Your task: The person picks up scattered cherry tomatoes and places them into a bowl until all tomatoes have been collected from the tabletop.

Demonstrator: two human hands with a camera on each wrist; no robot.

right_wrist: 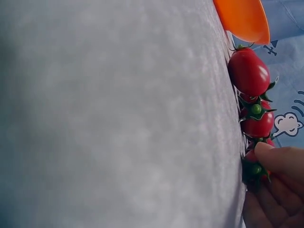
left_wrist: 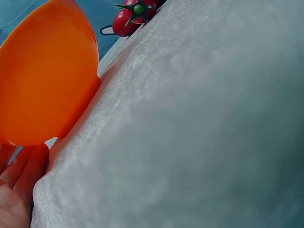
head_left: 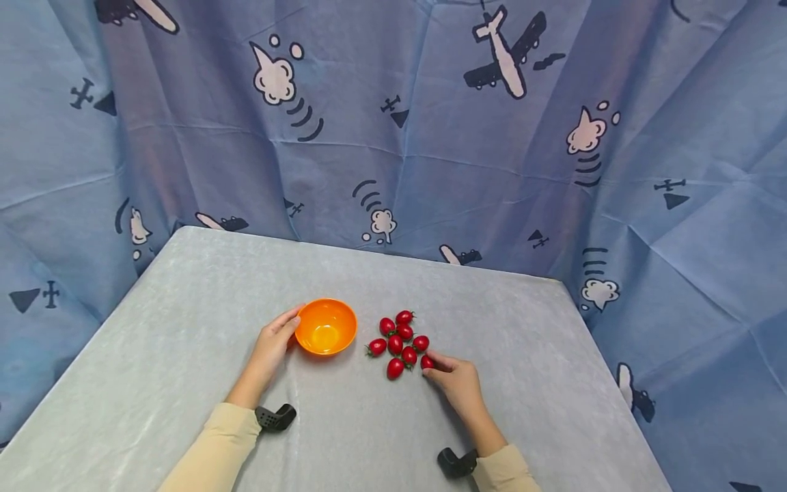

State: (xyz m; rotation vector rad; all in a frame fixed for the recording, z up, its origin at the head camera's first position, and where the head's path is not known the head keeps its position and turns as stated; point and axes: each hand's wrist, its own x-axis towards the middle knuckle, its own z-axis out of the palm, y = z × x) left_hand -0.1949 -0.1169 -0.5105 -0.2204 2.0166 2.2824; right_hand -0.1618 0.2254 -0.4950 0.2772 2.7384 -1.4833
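Observation:
An orange bowl, its inside bare, stands on the table left of the tomatoes. My left hand holds it at its left side, thumb at the rim and fingers along the outer wall. In the left wrist view those fingers lie low against the bowl. To the right, my right hand pinches a red cherry tomato at the near right edge of a loose cluster. Several more cherry tomatoes with green stems lie close together between bowl and right hand. The thumb partly hides the pinched tomato in the right wrist view.
A pale grey cloth covers the table. Behind it and along both sides hangs a blue curtain printed with airplanes and clouds. Black bands sit on both wrists, below light yellow sleeves.

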